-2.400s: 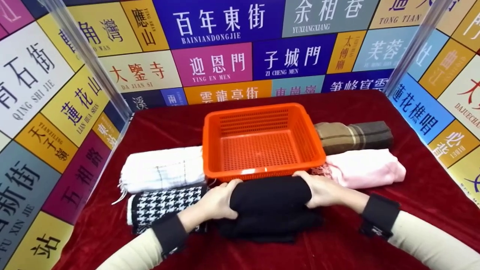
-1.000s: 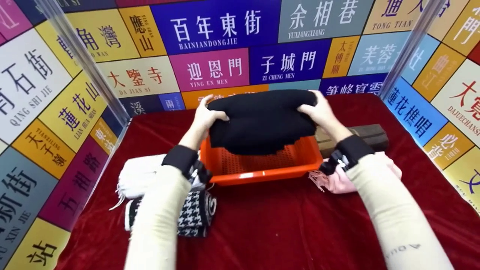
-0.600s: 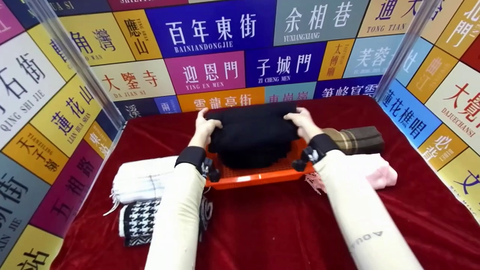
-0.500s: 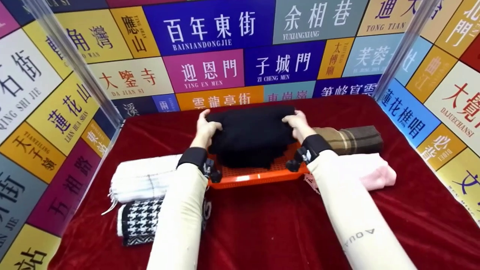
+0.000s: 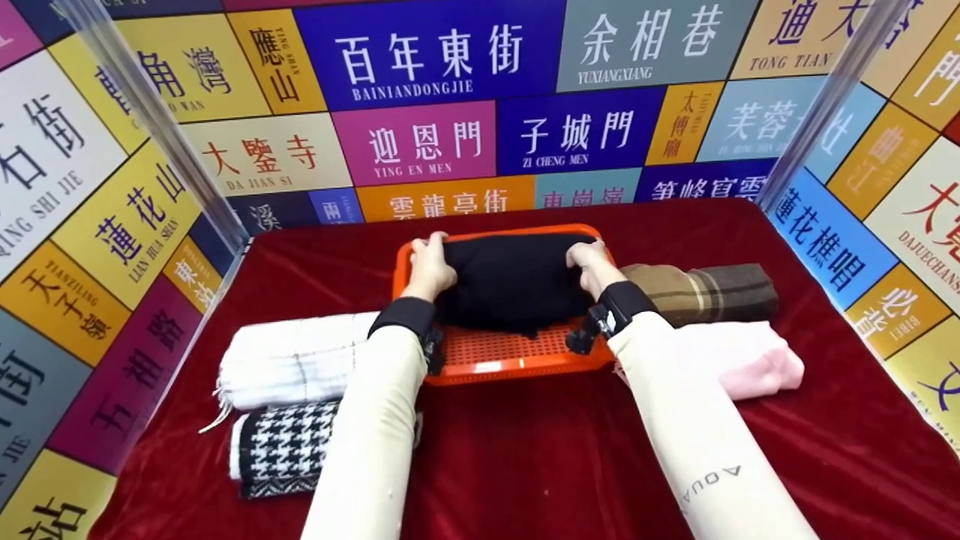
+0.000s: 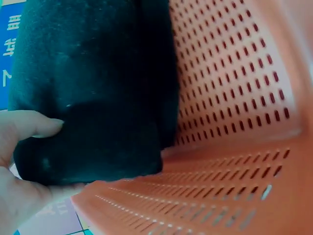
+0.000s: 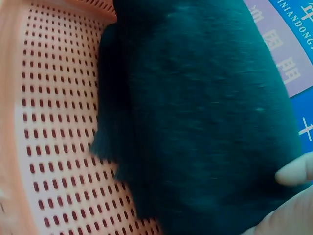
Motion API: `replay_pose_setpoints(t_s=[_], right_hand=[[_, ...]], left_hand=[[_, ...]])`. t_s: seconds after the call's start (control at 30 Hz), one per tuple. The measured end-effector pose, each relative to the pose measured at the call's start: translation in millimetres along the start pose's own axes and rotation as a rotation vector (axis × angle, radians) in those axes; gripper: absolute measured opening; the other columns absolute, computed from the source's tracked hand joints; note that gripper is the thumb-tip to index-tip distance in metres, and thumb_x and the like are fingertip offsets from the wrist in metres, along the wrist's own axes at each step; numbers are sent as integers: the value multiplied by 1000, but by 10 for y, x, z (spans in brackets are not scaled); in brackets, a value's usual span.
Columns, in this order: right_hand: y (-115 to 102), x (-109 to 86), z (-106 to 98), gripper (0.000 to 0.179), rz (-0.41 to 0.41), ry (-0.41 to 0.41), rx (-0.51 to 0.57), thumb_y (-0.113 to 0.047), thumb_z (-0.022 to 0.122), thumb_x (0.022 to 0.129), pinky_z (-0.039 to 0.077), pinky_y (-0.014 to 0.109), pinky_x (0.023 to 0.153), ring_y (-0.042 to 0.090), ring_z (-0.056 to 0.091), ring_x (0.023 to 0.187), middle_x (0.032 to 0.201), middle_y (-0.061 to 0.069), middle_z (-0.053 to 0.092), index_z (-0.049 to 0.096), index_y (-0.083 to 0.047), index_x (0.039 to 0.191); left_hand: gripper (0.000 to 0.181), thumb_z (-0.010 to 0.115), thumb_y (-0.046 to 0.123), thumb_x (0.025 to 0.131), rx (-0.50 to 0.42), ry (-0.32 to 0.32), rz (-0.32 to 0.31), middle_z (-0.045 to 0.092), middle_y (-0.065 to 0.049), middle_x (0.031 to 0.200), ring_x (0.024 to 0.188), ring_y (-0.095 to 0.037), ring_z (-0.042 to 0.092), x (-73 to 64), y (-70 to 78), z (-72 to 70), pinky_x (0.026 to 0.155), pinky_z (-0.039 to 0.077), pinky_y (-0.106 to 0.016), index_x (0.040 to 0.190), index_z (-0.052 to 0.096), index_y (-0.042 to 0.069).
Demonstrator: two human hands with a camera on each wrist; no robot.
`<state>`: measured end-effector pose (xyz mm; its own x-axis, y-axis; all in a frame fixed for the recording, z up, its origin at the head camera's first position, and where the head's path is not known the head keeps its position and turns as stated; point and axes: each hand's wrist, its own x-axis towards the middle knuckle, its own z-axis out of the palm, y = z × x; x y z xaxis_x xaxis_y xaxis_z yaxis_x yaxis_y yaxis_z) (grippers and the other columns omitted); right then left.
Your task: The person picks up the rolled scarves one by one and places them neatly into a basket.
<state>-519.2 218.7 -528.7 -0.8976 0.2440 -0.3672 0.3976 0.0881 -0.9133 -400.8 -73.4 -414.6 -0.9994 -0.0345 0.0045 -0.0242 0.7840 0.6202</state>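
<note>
A folded black scarf [image 5: 514, 281] is inside the back part of the orange basket [image 5: 517, 364], close to its far wall. My left hand [image 5: 431, 268] grips the scarf's left end; the left wrist view has the thumb on top of the black cloth [image 6: 93, 98] and fingers beneath. At the other end, my right hand [image 5: 594, 266] holds the scarf between thumb and fingers. The right wrist view shows a ragged, fringe-like edge of the scarf [image 7: 210, 107] over the basket's perforated floor [image 7: 54, 127]. The scarf's underside is hidden.
Left of the basket lie a rolled white scarf [image 5: 292, 360] and a black-and-white houndstooth scarf [image 5: 285, 446], partly behind my left sleeve. On the right are a brown striped scarf [image 5: 705, 292] and a pink scarf [image 5: 757, 360]. Dark red cloth [image 5: 517, 457] covers the table.
Both hands picked the black scarf up from in front of the basket, carried it forward over the rim and lowered it inside. The basket's far rim shows again.
</note>
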Motion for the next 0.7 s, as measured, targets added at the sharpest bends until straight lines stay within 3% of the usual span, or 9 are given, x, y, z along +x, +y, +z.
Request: replay_pose_setpoints(t_s=[0.07, 0.13, 0.23, 0.33, 0.4, 0.7], right_hand=[[-216, -512, 36, 103, -62, -35, -52, 9, 50, 61, 36, 24, 78, 22, 24, 124, 152, 6, 11, 0, -13, 147], [-456, -1005, 31, 93, -122, -110, -198, 10, 47, 68, 35, 26, 78, 26, 27, 121, 152, 12, 13, 3, -11, 147], [-672, -1429, 2, 76, -259, -165, -613, 7, 45, 74, 35, 32, 81, 34, 34, 121, 147, 21, 24, 20, -5, 145], [-757, -1551, -27, 65, -346, -161, -961, 0, 50, 77, 39, 38, 86, 38, 40, 121, 141, 23, 35, 35, -5, 140], [-775, -1570, -33, 60, -362, -155, -1082, -6, 55, 79, 40, 41, 90, 38, 44, 118, 137, 23, 40, 41, -7, 137], [-735, -1575, -10, 55, -248, -196, -1214, -16, 60, 85, 38, 46, 96, 38, 41, 122, 141, 20, 37, 44, -15, 137]], left_hand=[[67, 61, -5, 69, 71, -27, 10, 31, -25, 129, 114, -42, 39, -6, -21, 12, 95, 40, -41, 131, 41, 11], [66, 62, -4, 69, 125, -54, 16, 30, -26, 128, 113, -43, 39, -12, -30, 14, 93, 41, -42, 130, 40, 11], [67, 64, -4, 69, 198, -96, 15, 29, -26, 127, 111, -43, 41, -16, -18, 6, 90, 43, -44, 129, 39, 10], [69, 67, -2, 68, 271, -135, 4, 29, -26, 126, 110, -42, 42, -13, 3, 5, 88, 44, -44, 129, 36, 9], [70, 68, -2, 68, 311, -159, -15, 29, -26, 125, 108, -42, 43, -11, 13, 13, 87, 45, -43, 129, 34, 9], [72, 71, -2, 64, 298, -231, -127, 34, -24, 126, 107, -42, 45, -24, -20, 56, 87, 44, -41, 127, 36, 11]])
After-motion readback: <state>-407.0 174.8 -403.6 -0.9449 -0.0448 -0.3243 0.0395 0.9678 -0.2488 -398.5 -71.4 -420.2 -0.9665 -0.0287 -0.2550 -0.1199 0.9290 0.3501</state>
